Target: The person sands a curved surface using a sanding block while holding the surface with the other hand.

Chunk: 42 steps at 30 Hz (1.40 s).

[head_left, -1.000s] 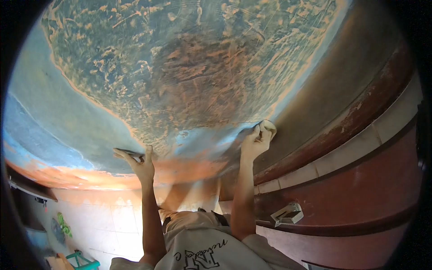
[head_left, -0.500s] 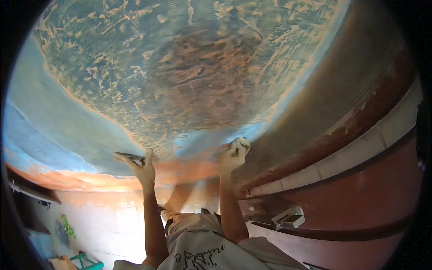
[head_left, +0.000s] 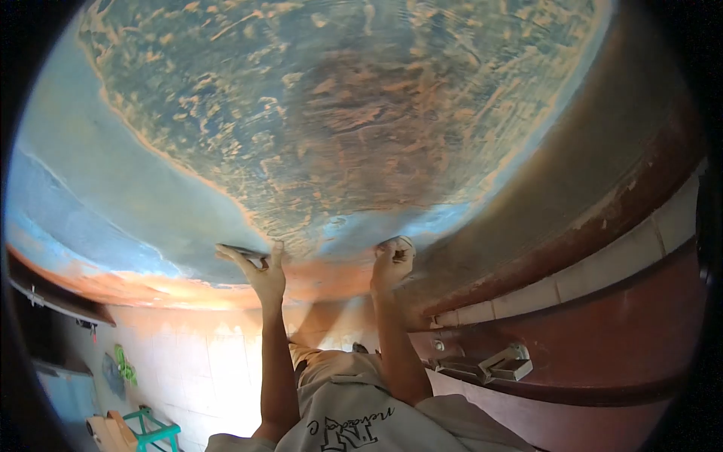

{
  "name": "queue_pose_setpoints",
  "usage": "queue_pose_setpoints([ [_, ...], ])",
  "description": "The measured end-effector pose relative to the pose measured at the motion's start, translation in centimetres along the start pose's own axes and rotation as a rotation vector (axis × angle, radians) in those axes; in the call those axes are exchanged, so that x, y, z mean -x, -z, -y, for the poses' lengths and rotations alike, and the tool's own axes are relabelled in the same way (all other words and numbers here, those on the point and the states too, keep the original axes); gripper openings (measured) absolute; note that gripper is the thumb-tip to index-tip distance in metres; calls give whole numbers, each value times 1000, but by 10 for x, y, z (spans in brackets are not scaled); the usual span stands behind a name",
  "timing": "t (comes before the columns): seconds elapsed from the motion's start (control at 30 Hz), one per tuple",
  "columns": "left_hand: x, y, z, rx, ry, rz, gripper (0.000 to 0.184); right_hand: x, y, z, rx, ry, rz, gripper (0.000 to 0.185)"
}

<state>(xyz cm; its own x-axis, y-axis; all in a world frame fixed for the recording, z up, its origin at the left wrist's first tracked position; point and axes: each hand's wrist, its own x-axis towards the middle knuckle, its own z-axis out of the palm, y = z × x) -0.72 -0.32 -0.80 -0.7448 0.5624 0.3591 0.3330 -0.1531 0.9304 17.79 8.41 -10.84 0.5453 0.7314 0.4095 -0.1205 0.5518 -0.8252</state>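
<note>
A large surface [head_left: 376,166], mottled dark green and orange-brown with a smoother blue-grey border, fills the upper view. My left hand [head_left: 265,279] is at the lower left edge of the mottled patch, thumb apart from the fingers, gripping a thin, dark, flat piece [head_left: 247,252] against the surface. On the right, my right hand [head_left: 392,264] is closed in a fist against the blue, shiny strip. Whatever it holds is too blurred to name; a pale rounded edge shows at the knuckles.
A reddish-brown panel [head_left: 602,324] with a metal latch [head_left: 508,365] stands at right, below a pale tiled ledge [head_left: 572,286]. Down at left are a green stool [head_left: 154,431], a brown box [head_left: 113,433] and a bright green item [head_left: 124,367] on the pale wall.
The whole view has shifted, so the surroundings sit further right. My right hand has moved left along the surface, closer to my left hand, which keeps the dark piece.
</note>
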Motion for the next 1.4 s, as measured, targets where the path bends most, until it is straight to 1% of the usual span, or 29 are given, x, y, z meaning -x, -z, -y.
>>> queue_pose_setpoints([
  [0.03, 0, 1, -2, -28, 13, 21, 112, 3, -5, 4, -135, -209, -181, 7],
  [0.07, 2, 1, -6, -56, 30, 45, 113, 14, -5, 0, -132, -219, -165, 7],
  [0.1, 3, 0, -13, 48, 79, 35, 113, 33, -3, -13, -19, -242, 11, 7],
  [0.13, 3, 0, -10, 49, 75, 36, 113, 42, -10, -8, 89, -253, 177, 9],
  [0.17, 3, -1, -3, 90, 70, 39, 113, 53, -16, -2, 50, -398, 61, 7],
  [0.2, 0, 0, 1, 125, 62, 43, 113, 47, -21, 12, 41, -399, 53, 7],
  [0.23, -2, 2, -1, 114, 58, 51, 113, 40, -21, 22, 123, -304, 51, 6],
  [0.27, -1, 6, -4, 6, 62, 70, 113, 35, -20, 28, 212, -212, 53, 6],
  [0.3, 0, 7, -4, -94, 68, 77, 114, 29, -23, 26, 214, -219, 59, 6],
  [0.37, -1, 9, 6, -105, 57, 74, 116, 20, -25, 23, 167, -35, -71, 6],
  [0.43, 0, 10, 13, -117, 34, 83, 118, 37, -5, -29, 114, -90, -23, 5],
  [0.5, -1, 5, 14, 93, 61, 84, 118, 35, -3, -33, 52, -132, 4, 4],
  [0.57, -2, 4, 18, 31, 30, 77, 118, 36, 4, -22, -134, -358, 120, 4],
  [0.6, -1, 5, 19, -32, 6, 62, 118, 36, -1, -6, -131, -365, 111, 4],
  [0.67, -2, 3, 18, -29, -14, 66, 118, 27, -22, 18, 144, -125, 54, 5],
  [0.7, 0, 5, 17, -27, -31, 64, 118, 30, -17, 14, 139, -131, 58, 5],
  [0.77, 2, 4, 13, -27, -31, 58, 115, 34, -2, -14, -28, -144, 260, 5],
  [0.8, 2, 3, 10, -21, -25, 53, 113, 40, 5, -37, -47, -143, 269, 5],
  [0.87, 5, 7, -1, -25, 25, 57, 114, 58, 19, -78, 12, -393, 124, 5],
  [0.9, 2, 6, -3, -16, 86, 72, 115, 35, -11, 22, -73, -611, 81, 5],
  [0.93, 3, 10, -2, -25, 94, 65, 115, 38, -11, 13, -69, -623, 88, 5],
  [1.0, 3, 10, 0, 15, 78, 88, 116, 37, -6, -6, 194, -285, 111, 4],
  [1.03, 5, 10, -1, 19, 82, 72, 116, 36, -4, -6, 194, -282, 128, 4],
  [1.13, -2, 11, -4, 2, 115, 87, 116, 32, -6, -17, 230, -316, 119, 8],
  [1.2, 4, 17, -4, -96, 103, 95, 112, 42, 7, -28, -160, -389, 137, 10],
  [1.23, 4, 15, -7, -84, 96, 102, 112, 39, 7, -27, -160, -375, 131, 10],
  [1.3, 7, 17, -14, -65, 137, 64, 109, 35, 10, -20, -30, -749, -56, 2],
  [1.33, 11, 18, -15, -52, 129, 66, 109, 28, 14, -13, -35, -734, -56, 2],
  [1.4, 8, 18, -15, -131, 65, -78, 86, 8, 8, 0, 34, -713, -156, 4],
])
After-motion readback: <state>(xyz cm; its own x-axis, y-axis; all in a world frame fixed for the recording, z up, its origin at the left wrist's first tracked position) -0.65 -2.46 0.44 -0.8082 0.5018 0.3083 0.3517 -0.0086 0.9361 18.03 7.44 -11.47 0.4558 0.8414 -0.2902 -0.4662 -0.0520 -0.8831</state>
